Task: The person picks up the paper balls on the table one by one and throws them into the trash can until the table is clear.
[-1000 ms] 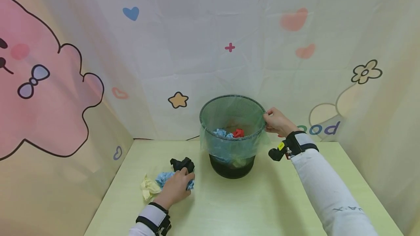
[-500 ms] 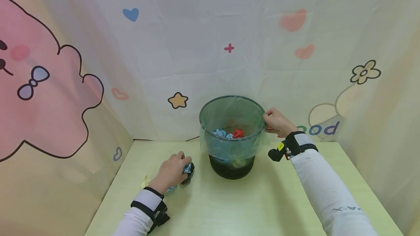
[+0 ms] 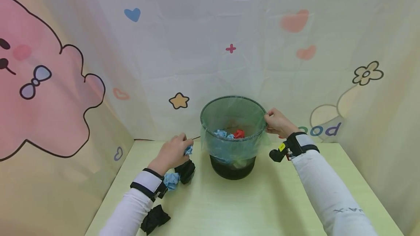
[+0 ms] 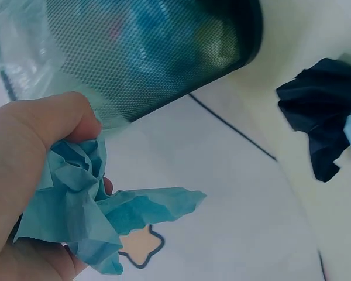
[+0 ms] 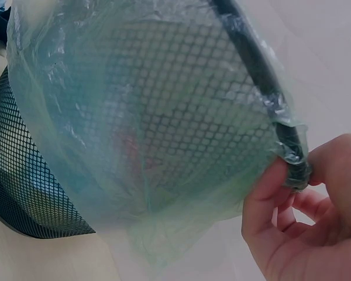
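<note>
My left hand is raised over the table, left of the bin, with thumb and fingers pinching a crumpled piece of blue paper. A round black mesh wastebasket stands upright, lined with a thin green plastic bag folded over its rim. Thumb and fingers of my right hand pinch the bagged rim on the right side. Inside lie crumpled blue paper and red paper. Below my left hand are a black crumpled paper and another blue one.
A second black crumpled piece lies nearer the front, beside the left sleeve. The pale table ends at a printed cloth backdrop behind the bin.
My left hand has picked up a blue paper and lifted it away from the pile. The yellow paper is now hidden behind my left arm. My right hand stays on the rim.
</note>
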Demonstrator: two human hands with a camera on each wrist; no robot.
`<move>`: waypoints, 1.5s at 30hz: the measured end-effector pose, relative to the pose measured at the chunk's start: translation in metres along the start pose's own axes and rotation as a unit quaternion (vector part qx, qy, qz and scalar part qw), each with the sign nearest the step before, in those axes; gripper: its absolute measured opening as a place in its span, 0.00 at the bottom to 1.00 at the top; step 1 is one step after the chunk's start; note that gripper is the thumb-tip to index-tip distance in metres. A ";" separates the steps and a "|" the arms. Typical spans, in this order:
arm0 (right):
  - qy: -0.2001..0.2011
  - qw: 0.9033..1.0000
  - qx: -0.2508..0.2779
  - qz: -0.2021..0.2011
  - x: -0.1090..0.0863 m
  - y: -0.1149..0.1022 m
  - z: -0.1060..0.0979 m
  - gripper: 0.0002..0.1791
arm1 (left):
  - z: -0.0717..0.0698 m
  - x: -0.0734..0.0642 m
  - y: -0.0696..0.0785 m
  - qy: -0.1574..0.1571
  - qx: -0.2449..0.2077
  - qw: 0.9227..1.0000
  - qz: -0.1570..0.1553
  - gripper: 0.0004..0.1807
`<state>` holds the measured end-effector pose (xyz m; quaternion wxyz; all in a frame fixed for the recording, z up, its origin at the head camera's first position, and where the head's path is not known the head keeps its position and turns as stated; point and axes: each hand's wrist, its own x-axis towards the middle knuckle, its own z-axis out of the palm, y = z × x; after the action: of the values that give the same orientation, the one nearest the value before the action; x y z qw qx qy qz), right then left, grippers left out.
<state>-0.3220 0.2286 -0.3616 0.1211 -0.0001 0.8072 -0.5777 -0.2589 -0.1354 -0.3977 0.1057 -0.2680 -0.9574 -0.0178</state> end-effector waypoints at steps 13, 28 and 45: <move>0.001 1.000 -0.006 -0.004 -0.003 -0.002 -0.001 0.04 | -0.037 0.021 -0.002 0.018 0.007 0.999 0.034 0.17; 0.006 1.000 -0.010 0.000 -0.003 -0.001 0.000 0.03 | -0.061 0.049 0.010 0.031 0.011 0.998 0.058 0.20; -0.006 1.000 0.011 -0.003 -0.002 -0.003 0.001 0.05 | -0.084 0.088 0.037 0.006 0.019 0.998 0.066 0.21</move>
<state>-0.3198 0.2269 -0.3585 0.1239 -0.0047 0.8003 -0.5866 -0.2966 -0.0665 -0.2980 0.1172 -0.3287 -0.9371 0.0056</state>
